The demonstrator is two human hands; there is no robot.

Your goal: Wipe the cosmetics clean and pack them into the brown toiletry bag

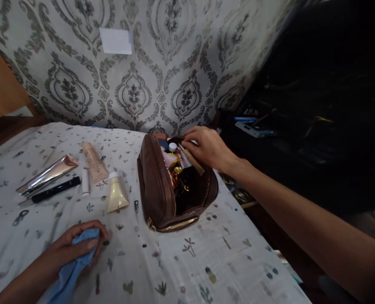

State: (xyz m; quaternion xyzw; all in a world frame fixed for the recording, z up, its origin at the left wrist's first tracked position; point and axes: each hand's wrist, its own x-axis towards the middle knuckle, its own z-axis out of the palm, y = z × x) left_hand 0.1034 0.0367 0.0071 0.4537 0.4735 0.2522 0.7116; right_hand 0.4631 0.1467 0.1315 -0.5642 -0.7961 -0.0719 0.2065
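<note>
My left hand (81, 242) is closed round a crumpled blue cloth (68, 276) low over the bed sheet. An unzipped brown cosmetic bag (157, 185) stands upright in the middle. My right hand (204, 145) reaches over its far right rim, fingers pinched at the upper end of a slim tan stick (193, 161); the exact grip is partly hidden. Inside the bag are a white-capped bottle (172, 147), gold-coloured pieces (176, 172) and other packed cosmetics. Its near interior is dark.
Left of the bag lie a cream tube (117, 196), a peach tube (94, 162), a white stick (85, 183), a black tube (56, 189) and a shiny pink-silver tube (48, 174). Patterned wallpaper (133, 93) rises behind. Dark clutter lies beyond the right edge.
</note>
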